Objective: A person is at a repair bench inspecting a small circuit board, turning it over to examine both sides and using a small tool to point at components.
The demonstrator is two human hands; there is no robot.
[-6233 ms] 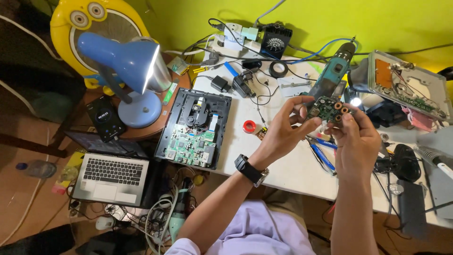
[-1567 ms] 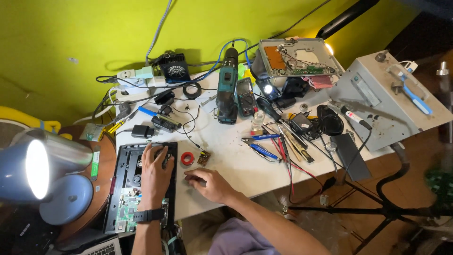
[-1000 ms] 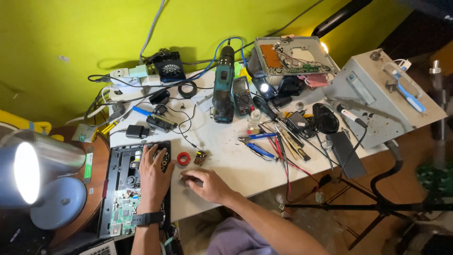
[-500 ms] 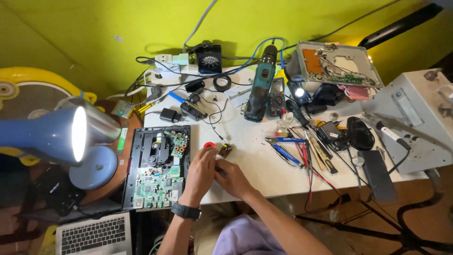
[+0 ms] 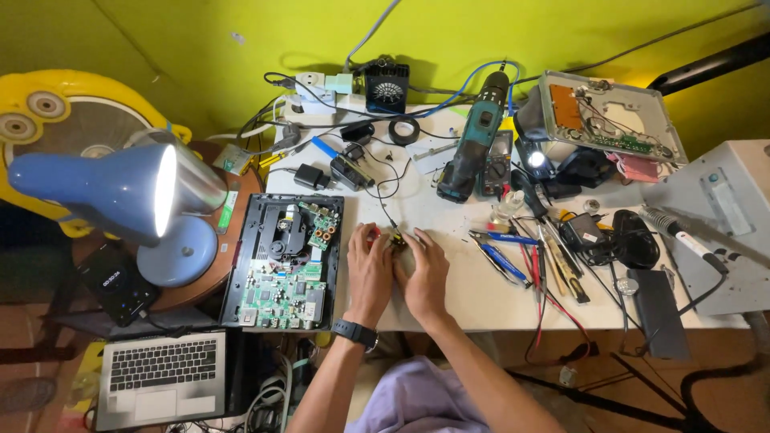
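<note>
— Component (image 5: 396, 238), small and dark, sits on the white table (image 5: 457, 281) between two fingertips?

— Yes: left hand (image 5: 370, 270) and right hand (image 5: 423, 273) pinch it, beside an opened disc player (image 5: 286, 262) and blue lamp (image 5: 120, 192).

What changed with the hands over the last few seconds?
Six seconds ago both hands held a small part up in the air. Then the left hand rested on the open player. Now it has left it and joined the right hand at the small part on the table. The drill stayed put.
</note>
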